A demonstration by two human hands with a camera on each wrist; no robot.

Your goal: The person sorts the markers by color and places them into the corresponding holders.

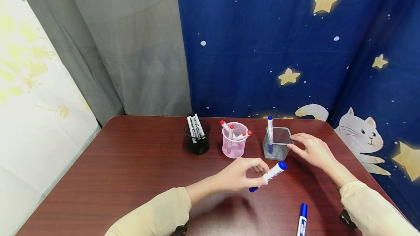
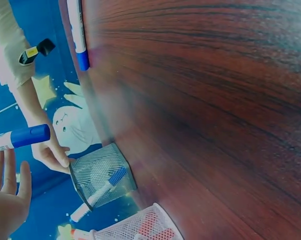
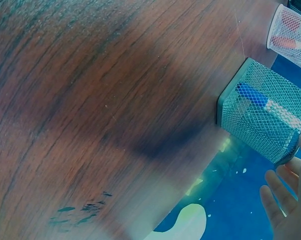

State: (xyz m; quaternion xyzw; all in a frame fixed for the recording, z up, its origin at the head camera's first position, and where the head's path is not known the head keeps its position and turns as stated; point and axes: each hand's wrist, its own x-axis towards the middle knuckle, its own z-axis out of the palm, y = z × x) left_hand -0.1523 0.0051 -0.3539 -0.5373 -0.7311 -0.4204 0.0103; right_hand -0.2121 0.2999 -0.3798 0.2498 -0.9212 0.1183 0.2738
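My left hand (image 1: pixel 237 174) pinches a white whiteboard marker with blue ends (image 1: pixel 275 170) between thumb and fingers, tilted over the table in front of the pen holders. With thumb and fingertips, my right hand (image 1: pixel 311 150) grips the right rim of a square grey mesh pen holder (image 1: pixel 279 151). One blue marker (image 1: pixel 270 125) stands inside that holder, leaning in its left corner; the right wrist view shows its blue lower end through the mesh. Another blue marker (image 1: pixel 302 218) lies on the table near the front, partly cut off by the frame.
A round pink mesh pen holder (image 1: pixel 233 150) with several red markers (image 1: pixel 231 133) stands left of the grey one. Further left is a round black holder (image 1: pixel 198 146) with black markers (image 1: pixel 194 125). Behind the brown table (image 1: pixel 131 170) hang grey and blue curtains (image 1: pixel 249 46).
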